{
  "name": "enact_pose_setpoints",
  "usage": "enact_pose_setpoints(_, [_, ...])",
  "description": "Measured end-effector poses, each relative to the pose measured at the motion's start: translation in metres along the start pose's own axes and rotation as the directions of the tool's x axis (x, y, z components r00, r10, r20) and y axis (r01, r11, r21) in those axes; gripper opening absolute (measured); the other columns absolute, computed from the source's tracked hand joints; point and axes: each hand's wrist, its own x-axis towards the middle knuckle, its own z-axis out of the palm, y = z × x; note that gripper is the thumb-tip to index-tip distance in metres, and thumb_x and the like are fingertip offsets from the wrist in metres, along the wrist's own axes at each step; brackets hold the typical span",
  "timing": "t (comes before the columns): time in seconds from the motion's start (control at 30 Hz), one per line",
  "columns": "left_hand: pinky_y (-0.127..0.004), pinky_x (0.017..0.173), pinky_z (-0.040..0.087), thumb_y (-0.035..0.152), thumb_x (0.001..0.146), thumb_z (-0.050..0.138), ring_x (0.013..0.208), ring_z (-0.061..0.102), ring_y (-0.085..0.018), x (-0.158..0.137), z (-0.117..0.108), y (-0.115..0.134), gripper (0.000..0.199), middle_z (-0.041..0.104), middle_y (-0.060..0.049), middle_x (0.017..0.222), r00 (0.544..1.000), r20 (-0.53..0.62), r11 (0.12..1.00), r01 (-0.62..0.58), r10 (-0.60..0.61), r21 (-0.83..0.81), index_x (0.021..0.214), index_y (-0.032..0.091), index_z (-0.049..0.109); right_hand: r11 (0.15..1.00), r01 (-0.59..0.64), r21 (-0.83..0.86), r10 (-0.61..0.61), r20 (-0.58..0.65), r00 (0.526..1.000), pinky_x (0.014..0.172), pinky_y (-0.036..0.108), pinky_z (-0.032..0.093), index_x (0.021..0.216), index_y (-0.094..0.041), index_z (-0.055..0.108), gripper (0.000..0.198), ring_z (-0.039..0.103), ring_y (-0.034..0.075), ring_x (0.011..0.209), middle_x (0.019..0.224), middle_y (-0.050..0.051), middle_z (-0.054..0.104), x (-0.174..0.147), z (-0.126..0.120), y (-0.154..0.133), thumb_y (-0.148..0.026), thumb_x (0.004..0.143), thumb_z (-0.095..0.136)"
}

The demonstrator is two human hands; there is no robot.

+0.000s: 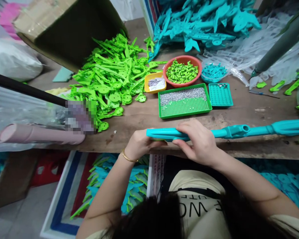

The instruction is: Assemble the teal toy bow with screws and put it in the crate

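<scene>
A long turquoise plastic piece (229,132) lies level across my front, just over the table's near edge. Around its left end my left hand (141,142) is closed, with the fingers partly hidden behind the piece. My right hand (199,141) grips it a little further right, thumb below and fingers over the top. A short raised tube stands out on the piece's right-hand stretch, and its far end runs to the right edge of the view. Beyond my hands is a green perforated tray (184,111) strewn with small metal parts.
Bright green plastic parts (109,76) spill from a cardboard box (72,30). A red bowl (200,71) of green pieces, a yellow tray (147,87), and a turquoise tray (220,96) stand behind. A pink cylinder (42,133) lies left. A crate (64,192) of assembled parts sits below.
</scene>
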Motion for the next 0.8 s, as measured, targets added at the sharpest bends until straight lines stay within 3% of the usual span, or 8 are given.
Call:
enact_pose_setpoints(0.13, [-0.022, 0.053, 0.042, 0.063, 0.074, 0.066, 0.049, 0.051, -0.013, -0.007, -0.006, -0.009, 0.047, 0.064, -0.002, 0.058, 0.986, 0.010, 0.985, 0.165, -0.166, 0.056, 0.079, 0.016, 0.069, 0.997, 0.032, -0.066, -0.032, 0.006, 0.999, 0.090, 0.040, 0.054, 0.124, -0.017, 0.052, 0.038, 0.062, 0.025, 0.107, 0.116, 0.012, 0.066, -0.005, -0.010, 0.001, -0.037, 0.092, 0.059])
enact_pose_setpoints(0.23, [-0.022, 0.047, 0.035, 0.061, 0.070, 0.069, 0.042, 0.039, -0.011, -0.023, -0.020, -0.025, 0.049, 0.055, 0.004, 0.050, 0.929, 0.027, 0.928, 0.366, -0.368, 0.073, 0.088, 0.016, 0.066, 0.980, -0.074, -0.183, 0.030, -0.233, 0.972, 0.097, 0.045, 0.051, 0.127, -0.021, 0.053, 0.040, 0.061, 0.027, 0.114, 0.120, 0.011, 0.064, -0.031, -0.050, 0.025, -0.037, 0.090, 0.061])
enact_pose_setpoints(0.33, [-0.020, 0.051, 0.035, 0.054, 0.069, 0.072, 0.049, 0.042, -0.011, -0.040, -0.035, -0.041, 0.039, 0.053, 0.007, 0.054, 0.885, -0.037, 0.879, 0.466, -0.465, 0.100, 0.085, 0.019, 0.062, 0.843, -0.484, -0.237, 0.224, -0.664, 0.714, 0.093, 0.046, 0.052, 0.112, -0.018, 0.062, 0.027, 0.064, 0.027, 0.101, 0.109, 0.013, 0.065, -0.074, -0.097, 0.076, -0.035, 0.093, 0.056])
enact_pose_setpoints(0.37, [-0.020, 0.053, 0.035, 0.050, 0.069, 0.073, 0.052, 0.042, -0.011, -0.045, -0.039, -0.044, 0.034, 0.052, 0.007, 0.056, 0.878, -0.063, 0.870, 0.479, -0.475, 0.112, 0.081, 0.021, 0.061, 0.769, -0.589, -0.249, 0.305, -0.667, 0.680, 0.093, 0.046, 0.051, 0.110, -0.015, 0.064, 0.031, 0.063, 0.029, 0.103, 0.110, 0.016, 0.065, -0.089, -0.109, 0.096, -0.039, 0.093, 0.055])
enact_pose_setpoints(0.43, [-0.018, 0.055, 0.034, 0.046, 0.070, 0.072, 0.054, 0.041, -0.010, -0.050, -0.042, -0.049, 0.030, 0.047, 0.008, 0.055, 0.864, -0.082, 0.852, 0.503, -0.496, 0.142, 0.070, 0.021, 0.056, 0.682, -0.675, -0.281, 0.545, -0.419, 0.726, 0.096, 0.047, 0.048, 0.116, -0.016, 0.063, 0.043, 0.061, 0.032, 0.111, 0.117, 0.018, 0.064, -0.113, -0.122, 0.131, -0.049, 0.094, 0.048])
enact_pose_setpoints(0.5, [-0.018, 0.053, 0.033, 0.045, 0.071, 0.071, 0.052, 0.039, -0.010, -0.051, -0.042, -0.052, 0.034, 0.043, 0.008, 0.051, 0.846, -0.077, 0.829, 0.532, -0.527, 0.174, 0.062, 0.020, 0.049, 0.680, -0.673, -0.291, 0.623, -0.255, 0.739, 0.097, 0.048, 0.048, 0.124, -0.017, 0.059, 0.056, 0.059, 0.034, 0.115, 0.124, 0.018, 0.062, -0.127, -0.121, 0.152, -0.059, 0.089, 0.051])
enact_pose_setpoints(0.67, [-0.020, 0.055, 0.038, 0.053, 0.079, 0.064, 0.051, 0.049, -0.013, -0.049, -0.041, -0.063, 0.032, 0.052, 0.008, 0.052, 0.802, 0.005, 0.782, 0.581, -0.597, 0.227, 0.077, 0.022, 0.055, 0.586, -0.652, -0.481, 0.654, -0.195, 0.731, 0.081, 0.041, 0.050, 0.127, -0.020, 0.060, 0.062, 0.063, 0.031, 0.103, 0.114, 0.014, 0.066, -0.127, -0.102, 0.143, -0.066, 0.086, 0.050])
enact_pose_setpoints(0.8, [-0.025, 0.058, 0.040, 0.055, 0.077, 0.067, 0.077, 0.062, -0.023, -0.051, -0.041, -0.061, 0.043, 0.067, -0.001, 0.094, 0.896, -0.032, 0.793, 0.409, -0.444, 0.452, 0.109, 0.027, 0.059, 0.446, -0.587, -0.676, 0.756, -0.067, 0.652, 0.058, 0.035, 0.042, 0.123, -0.025, 0.064, 0.065, 0.063, 0.027, 0.072, 0.099, 0.013, 0.070, -0.123, -0.110, 0.123, -0.073, 0.086, 0.041])
